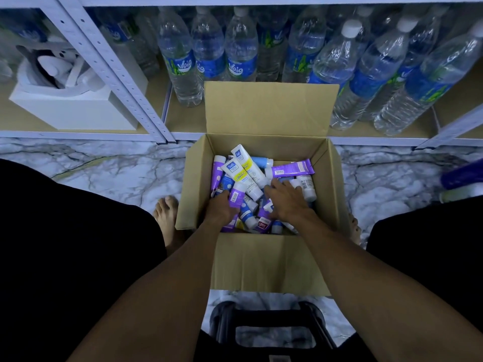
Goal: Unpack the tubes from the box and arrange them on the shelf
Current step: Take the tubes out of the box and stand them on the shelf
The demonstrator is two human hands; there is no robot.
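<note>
Tube (barcoded) sits in left hand beside Safi tubes.

"Safi" on white tubes, "Waig" on bottles

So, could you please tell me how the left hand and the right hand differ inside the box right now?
The left hand grips a purple tube with a barcode; the right hand lies spread over the pile, any grip hidden. The left hand is by the left wall of the cardboard box, the right hand nearer its right. Both reach into it.
</note>
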